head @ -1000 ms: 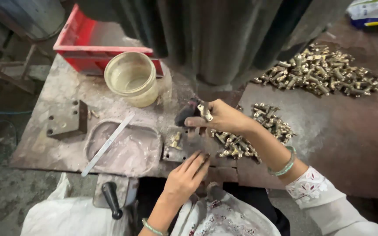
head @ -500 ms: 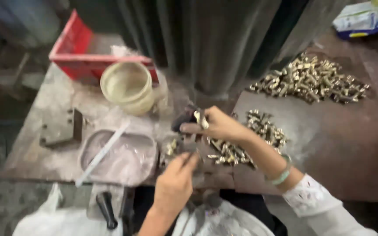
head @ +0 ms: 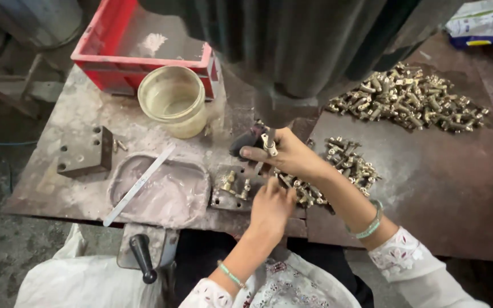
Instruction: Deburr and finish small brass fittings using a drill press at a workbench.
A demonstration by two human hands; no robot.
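At the far left of the bench lies a dark steel block point(head: 85, 151) with drilled holes. Beside it rests a grey shallow tray point(head: 161, 191) with a flat metal strip point(head: 138, 183) laid across it. Behind these stand a red crate point(head: 144, 48) and a cloudy plastic tub point(head: 172, 100). A black-handled lever point(head: 142, 258) projects at the near edge.

At centre sits the fixture plate point(head: 235, 191), carrying two small brass fittings point(head: 229, 181). The left hand point(head: 270, 206) now rests at the plate's right edge, against the near heap of brass fittings point(head: 338, 171). One second ago it sat lower and further left, with fingers spread. Its fingers are now curled down; whether they pinch a part cannot be told.

The right hand point(head: 292, 159) holds position under the machine head point(head: 292, 57), as in the earlier views. Its thumb and forefinger pinch one small metal part point(head: 269, 144), held upright just below the spindle. A black knob point(head: 245, 142) lies just left of it.

At far right, a larger pile of brass fittings point(head: 412, 102) lies well apart. The shift indicates the left hand has moved to the supply heap while the right keeps a part at the spindle.
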